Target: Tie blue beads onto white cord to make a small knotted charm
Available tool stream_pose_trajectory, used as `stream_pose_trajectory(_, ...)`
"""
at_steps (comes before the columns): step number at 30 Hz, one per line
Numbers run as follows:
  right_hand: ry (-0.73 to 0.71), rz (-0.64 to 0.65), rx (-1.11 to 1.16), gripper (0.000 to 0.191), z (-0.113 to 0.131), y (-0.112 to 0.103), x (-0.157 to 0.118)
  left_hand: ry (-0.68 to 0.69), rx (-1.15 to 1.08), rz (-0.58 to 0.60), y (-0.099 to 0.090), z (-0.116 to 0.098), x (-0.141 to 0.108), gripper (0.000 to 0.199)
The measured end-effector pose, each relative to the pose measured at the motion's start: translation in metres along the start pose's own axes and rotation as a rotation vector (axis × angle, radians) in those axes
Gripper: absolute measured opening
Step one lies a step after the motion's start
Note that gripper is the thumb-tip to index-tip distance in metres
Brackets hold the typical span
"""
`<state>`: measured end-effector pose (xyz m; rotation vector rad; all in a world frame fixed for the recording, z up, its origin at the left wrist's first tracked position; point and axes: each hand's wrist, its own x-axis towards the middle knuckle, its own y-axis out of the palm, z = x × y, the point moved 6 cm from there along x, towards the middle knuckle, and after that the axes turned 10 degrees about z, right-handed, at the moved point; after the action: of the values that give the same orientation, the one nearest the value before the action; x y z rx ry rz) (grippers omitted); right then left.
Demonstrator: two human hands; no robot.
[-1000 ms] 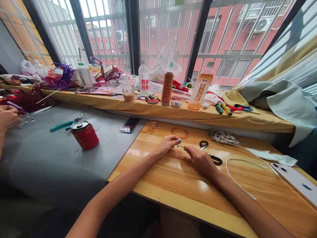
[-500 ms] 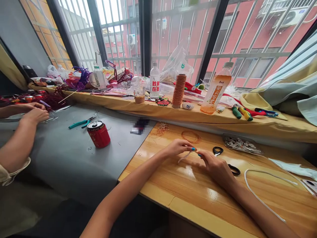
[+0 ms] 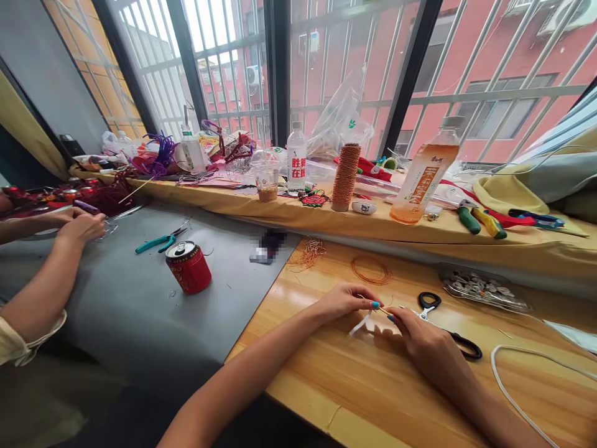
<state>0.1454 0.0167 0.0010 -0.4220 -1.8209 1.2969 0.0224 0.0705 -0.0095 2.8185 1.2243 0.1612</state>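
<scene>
Pale wood gleams on the desk (image 3: 321, 373), and two bare arms lie across it from the near edge, their hands almost meeting short of the far edge. The left hand (image 3: 347, 302) has thumb and forefinger pinched on a white strip (image 3: 360, 325), whose free end slants down toward the desk's left edge. The right hand (image 3: 426, 339) pinches an orange strand (image 3: 384, 310) that runs across the small gap between the hands; its other fingers are bent under, and I cannot tell how tightly. Just beside that hand lie scissors (image 3: 472, 350), handles spread, partly covered by it. Beyond the fingertips, near the far edge, rests an orange coil (image 3: 373, 283), with a thread tangle (image 3: 311, 252) at the far left corner. A clear tray (image 3: 517, 305) of small pieces sits farther right along the far edge, and a white cord (image 3: 504, 389) curves over the right part. On the grey table (image 3: 153, 323) to the left, a red can (image 3: 191, 274) stands near teal pliers (image 3: 153, 243); past them, a co-worker's hands (image 3: 79, 229) are close together, what they hold too small to tell.
</scene>
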Motion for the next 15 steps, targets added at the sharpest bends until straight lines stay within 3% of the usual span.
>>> stream_pose_trajectory(5, 0.203, -0.054, -0.004, 0.025, -0.014, -0.006, -0.004, 0.024, -0.119, -0.217, -0.015, 0.002, -0.001, 0.035)
stream_pose_trajectory(7, 0.218, -0.089, 0.022, 0.026, -0.013, -0.013, -0.004, 0.050, -0.090, -0.195, -0.014, 0.002, -0.001, 0.035)
stream_pose_trajectory(11, 0.082, -0.141, -0.015, 0.032, 0.007, -0.025, 0.001, 0.060, 0.052, -0.109, -0.005, 0.001, -0.002, 0.028)
stream_pose_trajectory(15, 0.045, -0.146, -0.026, 0.032, 0.017, -0.023, 0.007, 0.092, 0.261, -0.051, 0.003, -0.006, -0.006, 0.012)
